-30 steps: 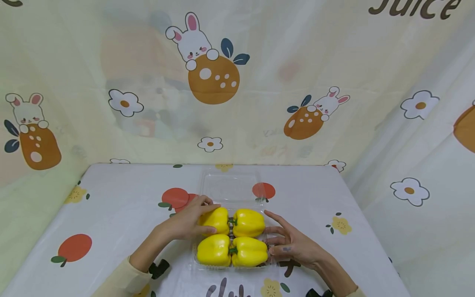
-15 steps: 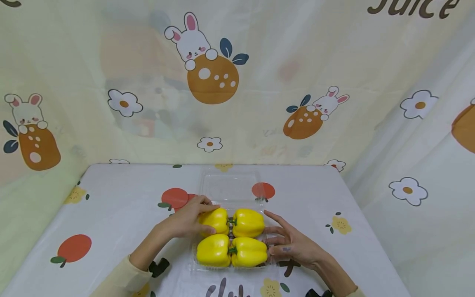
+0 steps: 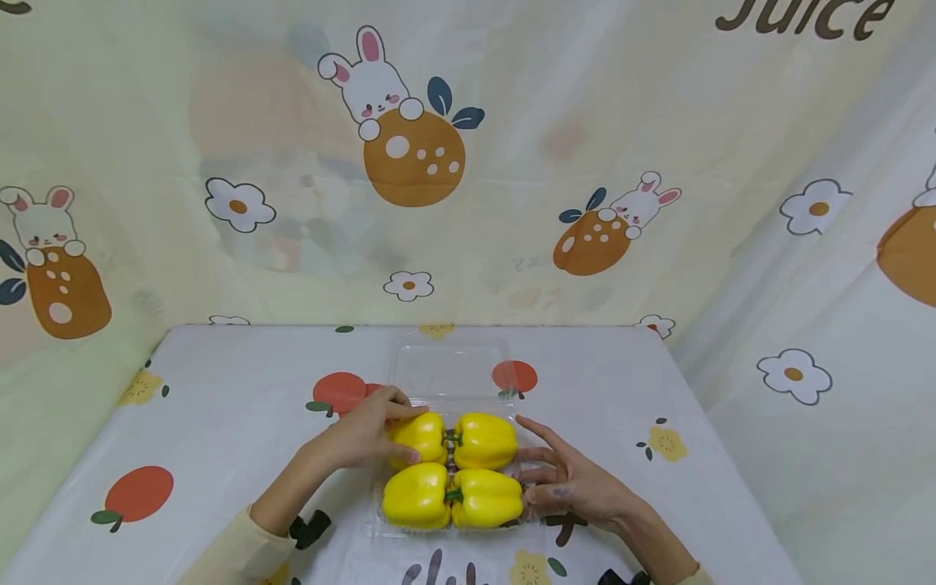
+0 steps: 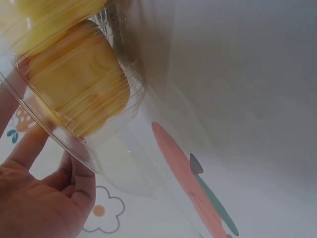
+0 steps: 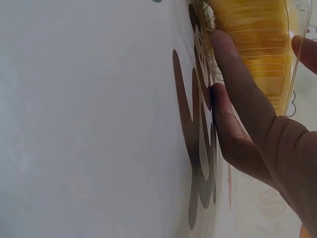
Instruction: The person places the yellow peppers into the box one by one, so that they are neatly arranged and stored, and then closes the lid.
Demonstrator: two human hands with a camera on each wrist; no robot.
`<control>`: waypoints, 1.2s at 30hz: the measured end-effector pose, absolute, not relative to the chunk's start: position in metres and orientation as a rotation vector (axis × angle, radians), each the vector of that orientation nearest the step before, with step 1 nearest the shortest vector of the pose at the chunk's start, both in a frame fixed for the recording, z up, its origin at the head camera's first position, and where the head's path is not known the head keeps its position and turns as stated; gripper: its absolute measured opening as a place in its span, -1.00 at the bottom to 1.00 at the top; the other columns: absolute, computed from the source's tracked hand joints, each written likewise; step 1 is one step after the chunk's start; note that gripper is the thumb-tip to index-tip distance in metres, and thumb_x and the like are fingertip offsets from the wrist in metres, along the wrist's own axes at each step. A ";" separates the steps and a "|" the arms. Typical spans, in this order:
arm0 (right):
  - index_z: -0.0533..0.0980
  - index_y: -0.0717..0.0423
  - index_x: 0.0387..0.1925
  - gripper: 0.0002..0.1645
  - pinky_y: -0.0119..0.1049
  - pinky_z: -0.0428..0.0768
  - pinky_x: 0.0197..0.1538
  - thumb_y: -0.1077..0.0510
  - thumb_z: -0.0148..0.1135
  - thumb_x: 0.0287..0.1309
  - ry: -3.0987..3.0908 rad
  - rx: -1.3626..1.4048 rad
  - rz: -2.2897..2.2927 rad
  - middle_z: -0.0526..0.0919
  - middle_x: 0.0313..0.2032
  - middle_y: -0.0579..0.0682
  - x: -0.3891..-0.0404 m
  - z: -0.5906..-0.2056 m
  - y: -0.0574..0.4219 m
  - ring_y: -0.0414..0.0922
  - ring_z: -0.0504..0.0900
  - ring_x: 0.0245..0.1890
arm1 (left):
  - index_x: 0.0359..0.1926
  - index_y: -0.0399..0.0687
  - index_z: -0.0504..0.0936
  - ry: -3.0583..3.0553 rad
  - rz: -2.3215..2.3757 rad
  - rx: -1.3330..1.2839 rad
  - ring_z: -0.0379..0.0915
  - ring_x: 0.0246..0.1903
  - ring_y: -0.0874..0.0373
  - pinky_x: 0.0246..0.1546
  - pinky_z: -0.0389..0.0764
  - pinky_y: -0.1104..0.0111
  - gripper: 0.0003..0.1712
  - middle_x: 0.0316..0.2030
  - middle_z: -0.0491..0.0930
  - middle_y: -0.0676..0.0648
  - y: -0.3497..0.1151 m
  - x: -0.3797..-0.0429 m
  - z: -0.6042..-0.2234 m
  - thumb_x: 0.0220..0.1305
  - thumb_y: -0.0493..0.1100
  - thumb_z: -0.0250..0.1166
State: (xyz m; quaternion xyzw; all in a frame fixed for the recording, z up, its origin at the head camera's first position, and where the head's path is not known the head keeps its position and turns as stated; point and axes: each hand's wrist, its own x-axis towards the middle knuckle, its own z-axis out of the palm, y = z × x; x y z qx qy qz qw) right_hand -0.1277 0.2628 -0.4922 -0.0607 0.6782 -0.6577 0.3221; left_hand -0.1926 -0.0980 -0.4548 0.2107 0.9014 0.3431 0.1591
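Yellow bell peppers (image 3: pixel 415 496) lie in two rows of two inside a clear plastic clamshell box (image 3: pixel 373 524), their green stems turned inward. My left hand (image 3: pixel 358 435) reaches over the box's left rim and holds the far left pepper (image 3: pixel 427 435) between thumb and fingers. Through the ribbed wall, the left wrist view shows that pepper (image 4: pixel 79 82) with fingertips behind the rim. My right hand (image 3: pixel 581 483) rests along the box's right side, fingers spread and loosely bent. In the right wrist view, one finger (image 5: pixel 240 74) lies right at the ribbed wall.
The transparent lid (image 3: pixel 449 366) lies folded back behind the box. A white cloth printed with fruit and flowers covers the table (image 3: pixel 241 422). A patterned curtain (image 3: pixel 292 146) hangs behind it. Black straps (image 3: pixel 310 528) sit at both wrists.
The head view has shifted slightly, so everything sits a little further left. Both hands, the peppers and the box keep the same places relative to each other.
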 end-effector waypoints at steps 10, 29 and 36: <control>-0.13 -0.37 0.71 0.28 0.02 0.76 0.18 0.22 0.48 0.26 1.776 -0.149 -1.732 0.17 0.55 0.40 -0.128 -0.493 0.263 0.02 0.61 0.28 | 0.30 0.10 0.70 2.611 0.969 0.509 0.41 0.03 0.10 0.07 0.60 0.23 -0.20 0.08 0.53 -0.01 -0.092 -0.192 -0.453 -0.03 -0.02 0.72; -0.12 -0.35 0.71 0.31 0.00 0.76 0.18 0.23 0.51 0.23 1.781 -0.137 -1.738 0.19 0.55 0.42 -0.128 -0.492 0.260 0.02 0.63 0.28 | 0.27 0.10 0.73 2.593 1.037 0.459 0.37 -0.05 0.09 -0.11 0.50 0.32 -0.19 -0.08 0.51 0.00 -0.096 -0.192 -0.456 -0.10 -0.02 0.74; -0.11 -0.37 0.71 0.30 0.00 0.76 0.16 0.24 0.50 0.23 1.776 -0.138 -1.739 0.17 0.56 0.41 -0.129 -0.493 0.262 0.02 0.62 0.27 | 0.39 0.16 0.63 2.601 0.975 0.621 0.35 0.08 0.08 0.02 0.54 0.23 -0.17 0.08 0.48 -0.02 -0.103 -0.191 -0.464 0.07 0.10 0.66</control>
